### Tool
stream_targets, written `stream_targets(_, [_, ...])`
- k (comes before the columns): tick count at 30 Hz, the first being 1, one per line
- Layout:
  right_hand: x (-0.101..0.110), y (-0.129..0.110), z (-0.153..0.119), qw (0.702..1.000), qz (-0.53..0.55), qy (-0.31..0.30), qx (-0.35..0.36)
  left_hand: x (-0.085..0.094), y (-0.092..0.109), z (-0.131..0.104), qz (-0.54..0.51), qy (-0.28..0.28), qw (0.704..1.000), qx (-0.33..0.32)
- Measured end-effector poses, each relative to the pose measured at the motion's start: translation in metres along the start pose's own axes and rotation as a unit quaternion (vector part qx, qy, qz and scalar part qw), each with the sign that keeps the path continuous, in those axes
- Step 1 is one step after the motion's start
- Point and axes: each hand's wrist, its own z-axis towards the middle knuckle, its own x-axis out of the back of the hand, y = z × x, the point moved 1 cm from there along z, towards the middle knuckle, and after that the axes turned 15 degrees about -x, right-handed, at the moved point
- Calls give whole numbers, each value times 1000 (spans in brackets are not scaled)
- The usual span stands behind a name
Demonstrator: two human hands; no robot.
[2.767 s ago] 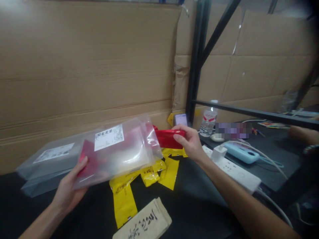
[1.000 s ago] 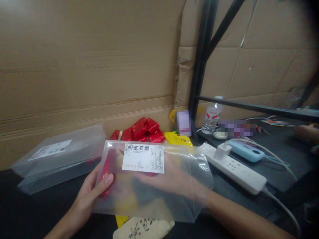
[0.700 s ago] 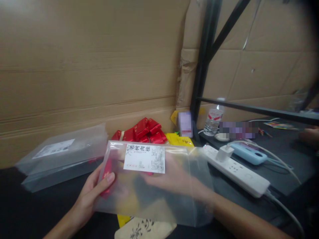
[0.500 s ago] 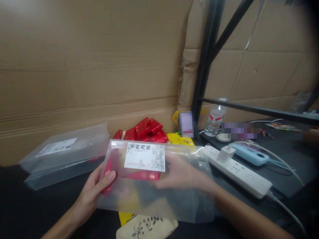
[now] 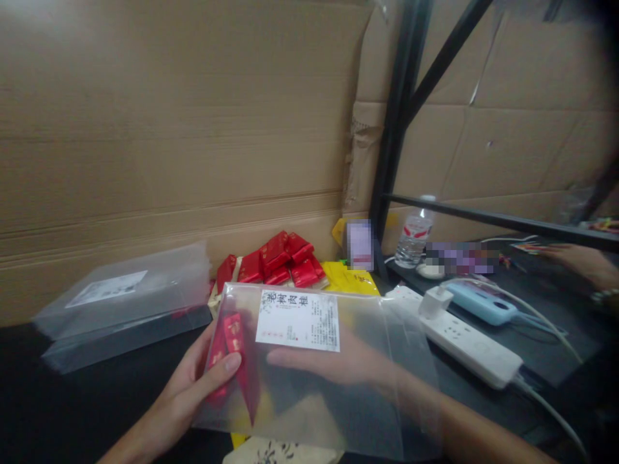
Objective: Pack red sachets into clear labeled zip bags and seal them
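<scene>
A clear frosted plastic bag (image 5: 367, 412) with a white printed label (image 5: 297, 320) lies across the middle of my view. My left hand (image 5: 207, 374) grips its closed left end, thumb on top. Inside that end, red foil packets (image 5: 235, 348) stand side by side beneath my thumb. Through the bag's open right side my right hand (image 5: 329, 361) reaches in, fingers stretched out and blurred by the film, with nothing seen in them. Behind the bag is a pile of red foil packets (image 5: 275, 254). Under its lower edge lies a beige paper packet (image 5: 280, 451) with dark writing.
Another labelled plastic bag (image 5: 159, 277) lies at the left. Yellow packets (image 5: 351, 277) are behind. To the right are a water bottle (image 5: 416, 235), a white power strip (image 5: 469, 341) with cables, and a light blue device (image 5: 478, 303). Another person's hand (image 5: 575, 264) is at far right.
A red packet that lay lengthwise under the label now stands at the bag's left end beside another. My right hand's fingers have straightened. Another person's hand has come further into view.
</scene>
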Motion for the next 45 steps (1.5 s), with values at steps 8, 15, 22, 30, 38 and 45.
stream_targets(8, [6, -6, 0, 997, -52, -22, 47, -2, 5, 3, 5, -2, 1000, -30])
stream_targets(15, [2, -4, 4, 982, -144, -90, 85, -2, 6, 4, 20, 15, 1000, 7])
stream_targets(22, [2, -12, 2, 969, -176, -143, 101, -3, 4, 5, 41, 29, 998, -25])
stream_targets(30, [57, 6, 6, 998, 39, -43, -15, 21, 9, 21, 26, 104, 994, -35])
stream_targets(38, [99, 37, 22, 877, -316, 335, 141, 38, 17, 36, -16, 176, 976, -125])
stream_targets(45, [85, 49, 33, 826, -454, 315, 108, 44, 12, 42, -17, 224, 953, -203])
